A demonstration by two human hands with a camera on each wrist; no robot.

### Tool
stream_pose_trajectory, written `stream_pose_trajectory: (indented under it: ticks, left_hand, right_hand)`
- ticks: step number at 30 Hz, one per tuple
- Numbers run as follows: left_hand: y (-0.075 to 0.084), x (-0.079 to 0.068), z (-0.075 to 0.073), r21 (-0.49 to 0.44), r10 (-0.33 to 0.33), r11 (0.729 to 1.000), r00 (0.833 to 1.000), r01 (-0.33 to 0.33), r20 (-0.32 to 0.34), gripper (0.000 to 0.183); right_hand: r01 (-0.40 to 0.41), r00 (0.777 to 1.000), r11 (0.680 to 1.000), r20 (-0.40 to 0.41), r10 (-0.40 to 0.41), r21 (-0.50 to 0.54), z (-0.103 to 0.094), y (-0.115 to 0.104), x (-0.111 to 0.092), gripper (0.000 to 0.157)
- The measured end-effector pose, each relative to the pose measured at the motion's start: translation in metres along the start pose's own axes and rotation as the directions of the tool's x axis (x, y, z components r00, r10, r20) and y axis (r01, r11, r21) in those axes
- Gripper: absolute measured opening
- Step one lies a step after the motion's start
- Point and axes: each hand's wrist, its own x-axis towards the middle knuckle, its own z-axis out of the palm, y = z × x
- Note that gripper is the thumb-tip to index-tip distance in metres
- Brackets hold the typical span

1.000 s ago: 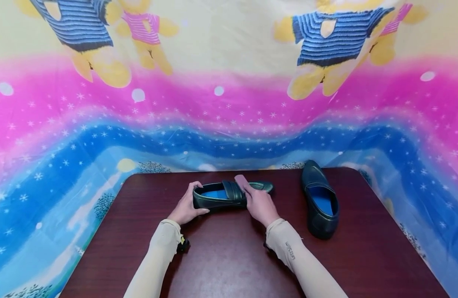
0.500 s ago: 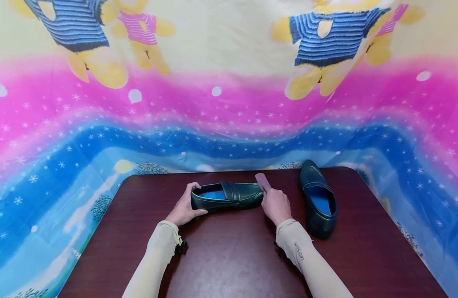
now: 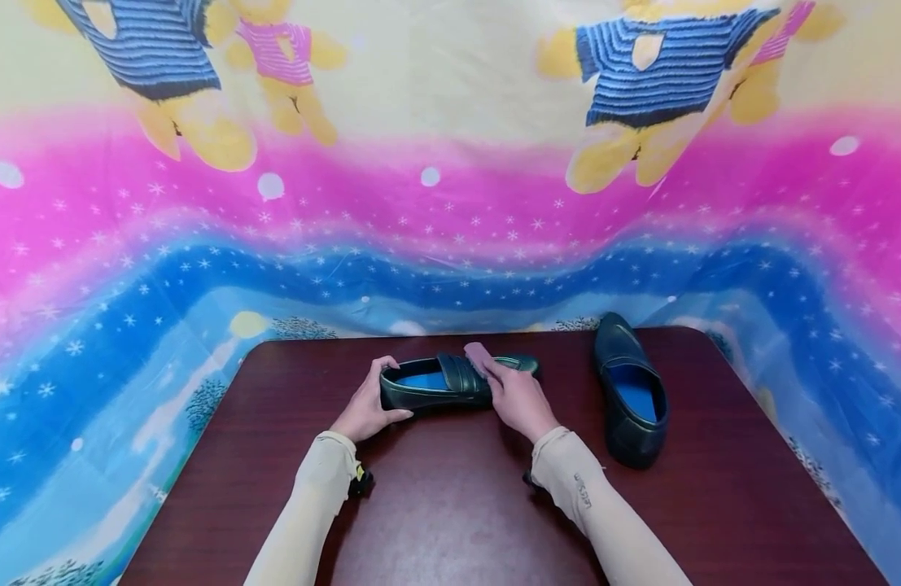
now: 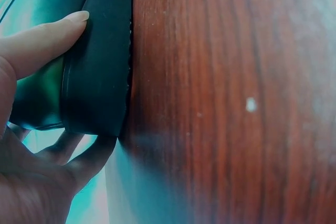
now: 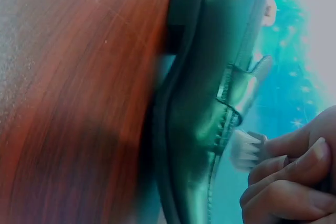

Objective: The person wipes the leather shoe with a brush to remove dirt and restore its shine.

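Note:
A dark leather loafer (image 3: 413, 400) with a blue insole lies sideways on the table, heel to the left. My left hand (image 3: 364, 407) holds its heel end, thumb on the near side; in the left wrist view the thumb presses just above the heel block (image 4: 100, 72). My right hand (image 3: 522, 400) grips a small brush (image 3: 478, 358) with a pinkish back. White bristles (image 5: 245, 150) show in the right wrist view, right at the upper of the shoe just past the strap. The right hand hides part of the toe in the head view.
A second matching loafer (image 3: 633, 435) stands to the right, its toe at the table's far edge. The dark red-brown table (image 3: 435, 513) ends at a patterned cloth backdrop (image 3: 450, 203) behind and at both sides.
My right hand carried the brush right to the toe tip, then back left to beside the strap. The left hand and both shoes have stayed in place.

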Motion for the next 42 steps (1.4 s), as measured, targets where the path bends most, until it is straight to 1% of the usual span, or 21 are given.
stream_pose_trajectory:
  ticks: [3,6,8,13,15,18,21,24,26,28,31,34,36,38,40,42]
  left_hand:
    - [0.001,0.000,0.001,0.002,-0.010,1.000,1.000,0.010,0.006,0.083]
    - [0.001,0.001,0.001,0.007,-0.011,1.000,1.000,0.010,0.004,0.084]
    - [0.001,0.001,0.000,0.003,-0.010,1.000,1.000,0.010,0.000,0.084]
    - [0.002,0.000,0.000,-0.001,-0.012,1.000,1.000,0.012,-0.002,0.084]
    - [0.002,0.000,0.001,0.005,-0.006,1.000,1.000,0.006,-0.001,0.083]
    - [0.001,-0.001,0.002,0.004,-0.001,1.000,1.000,0.001,-0.008,0.083]
    - [0.001,-0.002,0.003,0.007,0.002,1.000,1.000,-0.001,-0.031,0.084]
    - [0.001,-0.002,0.003,0.019,0.005,1.000,0.999,-0.004,-0.044,0.087]
    - [0.001,-0.002,0.003,0.028,0.009,1.000,0.999,-0.008,-0.041,0.093]
    - [0.001,-0.002,0.001,0.017,0.007,1.000,1.000,-0.006,-0.030,0.099]
    - [0.003,-0.001,-0.003,-0.015,-0.026,1.000,1.000,0.026,-0.001,0.101]
    - [0.005,0.000,-0.006,-0.073,-0.086,0.993,0.996,0.089,0.035,0.095]
    - [0.006,0.001,-0.007,-0.093,-0.104,0.990,0.993,0.108,0.053,0.093]
    - [0.005,0.002,-0.007,-0.078,-0.099,0.992,0.993,0.104,0.057,0.093]
    - [0.004,0.004,-0.006,-0.024,-0.072,0.997,0.996,0.073,0.042,0.094]
    - [0.002,0.005,-0.004,0.035,-0.049,0.998,0.999,0.048,0.013,0.092]
  right_hand:
    - [-0.005,1.000,1.000,0.007,0.005,-0.008,0.004,0.002,0.002,0.046]
    - [-0.019,1.000,0.999,-0.014,0.018,-0.040,0.005,0.008,0.004,0.045]
    - [-0.033,0.998,0.995,-0.048,0.029,-0.092,0.003,0.013,0.005,0.044]
    - [-0.111,0.987,0.976,-0.134,0.087,-0.186,-0.010,0.027,0.001,0.039]
    - [-0.143,0.980,0.969,-0.165,0.110,-0.201,-0.015,0.031,-0.002,0.033]
    - [-0.163,0.970,0.962,-0.215,0.116,-0.218,-0.019,0.036,-0.004,0.026]
    - [-0.163,0.966,0.963,-0.231,0.113,-0.212,-0.022,0.038,-0.004,0.027]
    - [-0.155,0.969,0.969,-0.219,0.112,-0.190,-0.023,0.036,-0.004,0.032]
    - [-0.143,0.972,0.974,-0.208,0.105,-0.177,-0.023,0.034,-0.005,0.037]
    - [-0.123,0.976,0.979,-0.200,0.090,-0.163,-0.023,0.032,-0.005,0.041]
    - [-0.089,0.980,0.987,-0.189,0.063,-0.132,-0.024,0.030,-0.003,0.044]
    - [-0.067,0.989,0.995,-0.140,0.056,-0.077,-0.023,0.028,-0.002,0.045]
    - [-0.059,0.993,0.997,-0.105,0.053,-0.051,-0.022,0.028,0.000,0.045]
    - [-0.060,0.996,0.998,-0.069,0.058,-0.029,-0.020,0.027,0.002,0.046]
    - [-0.057,0.998,0.998,-0.043,0.056,-0.014,-0.019,0.024,0.005,0.045]
    - [-0.055,0.998,0.998,-0.013,0.055,0.010,-0.017,0.018,0.009,0.044]
